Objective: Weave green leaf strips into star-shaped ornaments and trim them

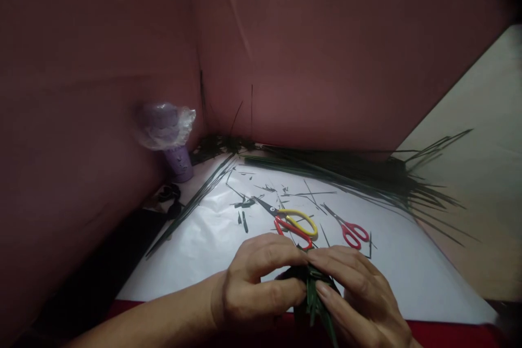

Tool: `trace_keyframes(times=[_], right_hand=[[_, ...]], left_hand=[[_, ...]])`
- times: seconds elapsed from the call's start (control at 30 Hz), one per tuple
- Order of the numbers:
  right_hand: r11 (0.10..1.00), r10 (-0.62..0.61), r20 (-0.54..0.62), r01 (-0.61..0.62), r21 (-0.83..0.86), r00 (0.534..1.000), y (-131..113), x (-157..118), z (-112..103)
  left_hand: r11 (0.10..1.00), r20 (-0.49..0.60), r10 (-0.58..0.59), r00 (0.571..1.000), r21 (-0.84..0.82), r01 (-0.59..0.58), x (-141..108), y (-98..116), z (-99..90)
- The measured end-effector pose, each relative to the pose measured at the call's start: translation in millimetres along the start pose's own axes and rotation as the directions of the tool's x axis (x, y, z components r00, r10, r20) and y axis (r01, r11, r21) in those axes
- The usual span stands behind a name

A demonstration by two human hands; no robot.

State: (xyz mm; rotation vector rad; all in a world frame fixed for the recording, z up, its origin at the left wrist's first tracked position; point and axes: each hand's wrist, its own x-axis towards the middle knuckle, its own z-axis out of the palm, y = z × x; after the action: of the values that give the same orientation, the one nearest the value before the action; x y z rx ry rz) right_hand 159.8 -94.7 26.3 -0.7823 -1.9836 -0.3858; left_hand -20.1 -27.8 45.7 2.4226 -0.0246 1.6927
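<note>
Between my two hands, at the front edge of the white sheet, is a small bundle of folded dark green leaf strips (pixel 313 291). My left hand (pixel 265 277) pinches it from the left with thumb and fingers. From the right, my right hand (pixel 359 293) closes its fingers and thumb on the same strips. Loose strip ends hang down below the fingers. Just beyond my hands lie scissors with one yellow and one red handle (pixel 299 223), blades pointing away to the left. Smaller red-handled scissors (pixel 353 232) rest to their right.
Long green leaf strips (pixel 346 171) lie in a thick bundle along the back, and a thinner bunch (pixel 191 204) lies at left. Small cut scraps (pixel 244 201) are scattered over the white sheet (pixel 196 261). A purple container with plastic over its top (pixel 177 160) stands back left by pinkish walls.
</note>
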Motion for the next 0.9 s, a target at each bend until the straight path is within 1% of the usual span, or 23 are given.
trace_keyframes(times=[0.07,0.2,0.3,0.43,0.57,0.67,0.9], right_hand=[[1.000,0.004,-0.006,-0.004,-0.008,1.000,-1,-1,1],[0.999,-0.041,-0.006,0.041,0.006,0.999,1,-2,0],[0.994,-0.077,0.029,0.075,0.080,0.997,7,-2,-2],[0.984,-0.071,0.025,0.066,0.166,0.997,15,-3,-1],[0.990,-0.095,-0.001,0.095,0.109,0.995,15,-2,1],[0.994,-0.089,-0.029,0.091,0.062,0.996,14,2,2],[0.993,-0.105,-0.049,0.108,0.051,0.993,13,7,4]], left_hand=[[1.000,0.002,-0.009,1.000,-0.003,0.009,-1,0,0.7],[1.000,0.019,-0.020,1.000,-0.004,0.020,-3,0,0.6],[1.000,0.036,-0.026,0.999,0.004,0.026,-4,0,-0.2],[0.999,0.032,-0.050,0.998,-0.004,0.051,-5,1,-0.3],[0.999,0.030,-0.030,0.999,-0.010,0.030,-4,0,0.2],[0.999,0.032,-0.038,0.999,-0.013,0.038,-4,-1,1.0],[0.998,0.041,-0.060,0.997,0.003,0.060,-7,0,2.5]])
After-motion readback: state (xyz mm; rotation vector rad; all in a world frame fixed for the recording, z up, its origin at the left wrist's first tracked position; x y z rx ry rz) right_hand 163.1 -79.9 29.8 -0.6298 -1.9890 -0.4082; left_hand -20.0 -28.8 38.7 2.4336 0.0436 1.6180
